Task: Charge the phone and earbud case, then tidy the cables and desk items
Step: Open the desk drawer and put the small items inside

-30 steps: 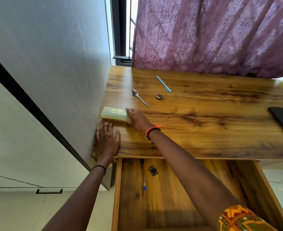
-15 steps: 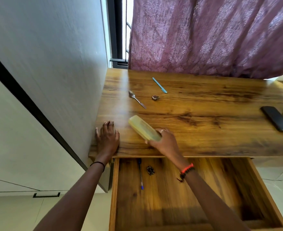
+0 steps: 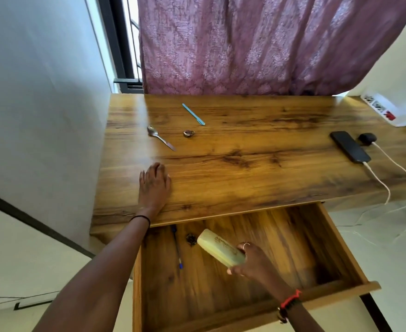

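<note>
Head camera: your right hand (image 3: 254, 262) grips one end of a pale yellow-green oblong case (image 3: 218, 248) with faint lettering on top, fingers and thumb curled round it, holding it tilted over the open wooden drawer (image 3: 336, 245). Your left hand (image 3: 154, 185) lies flat on the wood-grain desk top (image 3: 245, 168), fingers straight and together. The black phone (image 3: 349, 146) and small black earbud case (image 3: 366, 138) lie at its right end, white cables (image 3: 379, 181) attached.

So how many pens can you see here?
2. A slim teal pen lies on the wooden desktop, toward the purple curtain. A dark pen with a blue tip lies in the open wooden drawer, left side. More could be hidden under the desktop's edge.
</note>
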